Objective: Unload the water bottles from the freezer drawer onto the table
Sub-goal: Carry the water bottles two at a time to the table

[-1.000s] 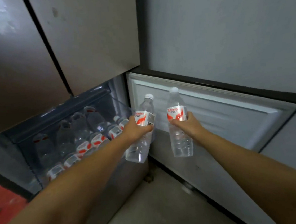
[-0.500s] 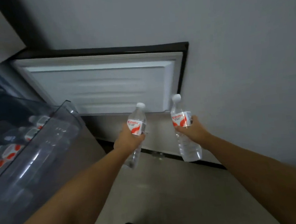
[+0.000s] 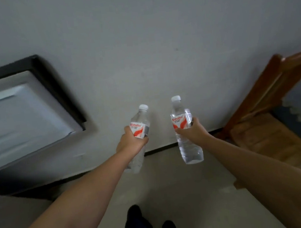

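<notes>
Clearly each hand, left (image 3: 131, 140) and right (image 3: 190, 129), has its grip wrapped round a water bottle (image 3: 138, 131) (image 3: 184, 129) at the label. Freezer-cold plastic may be slick, so a bottle could slide out and hit the floor (image 3: 180, 184) on the way to the wooden chair (image 3: 268, 121).

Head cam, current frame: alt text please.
Each hand grips a clear water bottle at its label: left hand, left bottle; right hand, right bottle. Open freezer door at left, wooden furniture at right.
</notes>
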